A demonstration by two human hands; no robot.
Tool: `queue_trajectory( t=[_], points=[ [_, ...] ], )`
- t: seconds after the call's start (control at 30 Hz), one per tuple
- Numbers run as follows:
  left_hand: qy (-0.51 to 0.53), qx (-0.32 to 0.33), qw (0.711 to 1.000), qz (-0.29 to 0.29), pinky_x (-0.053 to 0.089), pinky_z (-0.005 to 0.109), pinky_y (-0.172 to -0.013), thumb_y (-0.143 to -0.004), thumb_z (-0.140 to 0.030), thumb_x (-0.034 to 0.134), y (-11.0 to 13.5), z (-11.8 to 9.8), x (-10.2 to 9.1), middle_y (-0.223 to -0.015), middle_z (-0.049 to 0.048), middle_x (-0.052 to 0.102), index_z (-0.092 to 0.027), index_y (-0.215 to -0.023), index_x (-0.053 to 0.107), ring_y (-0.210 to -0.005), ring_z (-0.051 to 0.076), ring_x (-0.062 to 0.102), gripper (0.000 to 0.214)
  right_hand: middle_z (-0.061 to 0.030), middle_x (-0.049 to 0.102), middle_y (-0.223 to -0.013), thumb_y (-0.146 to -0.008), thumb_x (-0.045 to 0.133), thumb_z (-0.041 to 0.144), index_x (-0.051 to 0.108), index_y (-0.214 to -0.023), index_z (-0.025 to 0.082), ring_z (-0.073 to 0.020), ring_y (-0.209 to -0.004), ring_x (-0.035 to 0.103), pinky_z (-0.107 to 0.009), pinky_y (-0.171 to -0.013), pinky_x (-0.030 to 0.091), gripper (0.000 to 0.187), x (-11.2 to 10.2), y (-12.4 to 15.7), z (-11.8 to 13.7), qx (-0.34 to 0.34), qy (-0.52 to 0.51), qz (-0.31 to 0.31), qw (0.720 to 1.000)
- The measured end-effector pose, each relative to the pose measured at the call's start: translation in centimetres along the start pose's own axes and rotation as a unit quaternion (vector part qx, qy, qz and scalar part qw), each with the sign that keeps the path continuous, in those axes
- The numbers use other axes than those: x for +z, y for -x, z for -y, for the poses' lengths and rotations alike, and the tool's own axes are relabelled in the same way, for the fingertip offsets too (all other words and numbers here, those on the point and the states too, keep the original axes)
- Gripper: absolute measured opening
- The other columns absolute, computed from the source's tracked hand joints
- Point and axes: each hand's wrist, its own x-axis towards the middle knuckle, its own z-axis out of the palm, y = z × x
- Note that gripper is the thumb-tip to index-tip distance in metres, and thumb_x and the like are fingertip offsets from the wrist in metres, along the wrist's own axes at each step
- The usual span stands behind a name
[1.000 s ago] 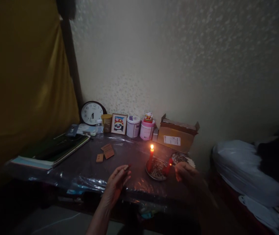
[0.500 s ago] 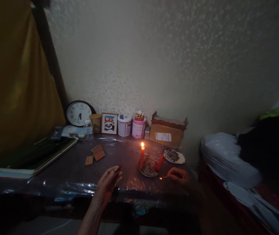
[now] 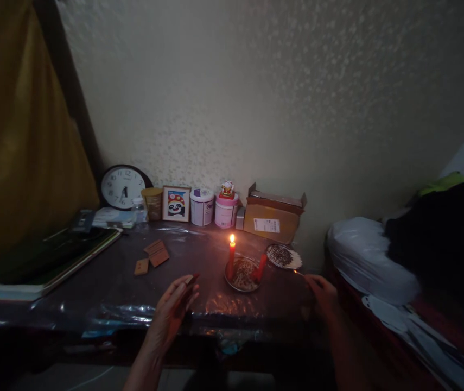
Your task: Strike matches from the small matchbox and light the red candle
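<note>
My right hand (image 3: 322, 289) pinches a thin match (image 3: 300, 273) whose tip glows orange. That tip is close to the near edge of a small plate of dark-headed matches (image 3: 284, 256). Between the fingers of my left hand (image 3: 176, 301) is a small flat piece with a dark red edge (image 3: 192, 279), mostly hidden by the fingers. A lit red candle (image 3: 232, 260) stands upright on a round metal plate (image 3: 243, 289) between my hands. On the plate's right side a shorter red candle (image 3: 261, 267) leans, with no flame.
Brown flat cards (image 3: 157, 253) and a small brown box (image 3: 141, 266) lie on the left of the plastic-covered table (image 3: 105, 288). Along the wall stand a clock (image 3: 123, 187), a framed panda picture (image 3: 176, 204), tubs (image 3: 202, 207) and a cardboard box (image 3: 271, 220).
My right hand has moved right and away from me with the match, from beside the candle plate to near the match plate. My left hand keeps its hold. The view has shifted slightly.
</note>
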Motion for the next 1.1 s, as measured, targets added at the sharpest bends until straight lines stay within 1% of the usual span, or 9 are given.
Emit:
queue_trajectory(
  t=[0.13, 0.3, 0.47, 0.6, 0.73, 0.87, 0.97, 1.1],
  points=[
    [-0.002, -0.005, 1.0, -0.001, 0.049, 0.031, -0.085, -0.069, -0.031, 0.069, 0.0, 0.0, 0.2, -0.11, 0.0064, 0.067, -0.02, -0.093, 0.065, -0.09, 0.018, 0.064, 0.027, -0.0076, 0.069, -0.068, -0.063, 0.051, 0.049, 0.066, -0.073, 0.016, -0.023, -0.064, 0.063, -0.029, -0.054, 0.047, 0.038, -0.2, -1.1, -0.7, 0.026, 0.013, -0.016, 0.999],
    [-0.007, -0.007, 1.0, 0.003, 0.049, 0.031, -0.085, -0.07, -0.032, 0.068, -0.1, 0.2, 0.2, -0.113, 0.0077, 0.065, -0.018, -0.094, 0.064, -0.092, 0.019, 0.063, 0.028, -0.0081, 0.069, -0.069, -0.06, 0.052, 0.047, 0.066, -0.068, 0.017, -0.0255, -0.07, 0.062, -0.031, -0.06, 0.045, 0.034, -0.2, -4.1, -1.3, 0.019, 0.059, -0.013, 0.998],
    [-0.024, -0.017, 1.0, -0.01, 0.05, 0.032, -0.084, -0.07, -0.031, 0.067, -0.2, 0.6, 0.3, -0.113, 0.008, 0.065, -0.018, -0.093, 0.064, -0.091, 0.019, 0.064, 0.027, -0.0086, 0.07, -0.074, -0.062, 0.05, 0.045, 0.067, -0.07, 0.018, -0.0249, -0.072, 0.062, -0.03, -0.061, 0.043, 0.033, 0.6, -6.8, -1.7, 0.007, 0.092, 0.0, 0.996],
    [-0.035, -0.025, 0.999, -0.006, 0.051, 0.035, -0.083, -0.067, -0.032, 0.07, -0.6, 1.2, -0.1, -0.111, 0.0093, 0.066, -0.018, -0.094, 0.064, -0.09, 0.022, 0.064, 0.031, -0.0081, 0.07, -0.074, -0.062, 0.051, 0.043, 0.068, -0.068, 0.019, -0.0244, -0.073, 0.062, -0.03, -0.062, 0.043, 0.03, 1.5, -8.4, -2.1, -0.001, 0.109, 0.007, 0.994],
    [-0.027, -0.038, 0.999, -0.003, 0.052, 0.035, -0.078, -0.063, -0.032, 0.073, -1.1, 1.9, -0.7, -0.095, 0.0087, 0.071, -0.018, -0.09, 0.065, -0.084, 0.022, 0.066, 0.031, -0.0082, 0.07, -0.073, -0.062, 0.051, 0.039, 0.07, -0.067, 0.019, -0.0248, -0.073, 0.062, -0.031, -0.063, 0.043, 0.028, 2.5, -9.5, -2.5, 0.001, 0.123, 0.003, 0.992],
    [-0.024, -0.053, 0.998, 0.011, 0.052, 0.032, -0.074, -0.065, -0.029, 0.071, -1.2, 2.3, -0.8, -0.092, 0.0087, 0.07, -0.018, -0.091, 0.065, -0.08, 0.02, 0.065, 0.029, -0.0094, 0.071, -0.074, -0.062, 0.052, 0.039, 0.071, -0.07, 0.017, -0.0256, -0.072, 0.063, -0.031, -0.061, 0.043, 0.03, 3.2, -10.2, -2.9, 0.007, 0.136, 0.001, 0.991],
    [-0.024, -0.074, 0.997, 0.014, 0.052, 0.031, -0.071, -0.065, -0.028, 0.072, -1.3, 2.4, -0.8, -0.086, 0.0081, 0.071, -0.017, -0.091, 0.065, -0.077, 0.019, 0.065, 0.029, -0.0082, 0.071, -0.073, -0.063, 0.053, 0.038, 0.071, -0.069, 0.017, -0.025, -0.073, 0.063, -0.029, -0.06, 0.043, 0.028, 3.6, -10.7, -3.2, 0.009, 0.14, 0.006, 0.99],
    [-0.024, -0.089, 0.995, 0.028, 0.052, 0.031, -0.073, -0.066, -0.028, 0.071, -1.4, 2.4, -0.7, -0.084, 0.0075, 0.071, -0.018, -0.089, 0.065, -0.078, 0.019, 0.065, 0.026, -0.0077, 0.071, -0.073, -0.063, 0.054, 0.037, 0.071, -0.068, 0.018, -0.0246, -0.074, 0.063, -0.029, -0.061, 0.043, 0.027, 3.8, -11.1, -3.5, 0.007, 0.142, 0.01, 0.99]
  ],
)
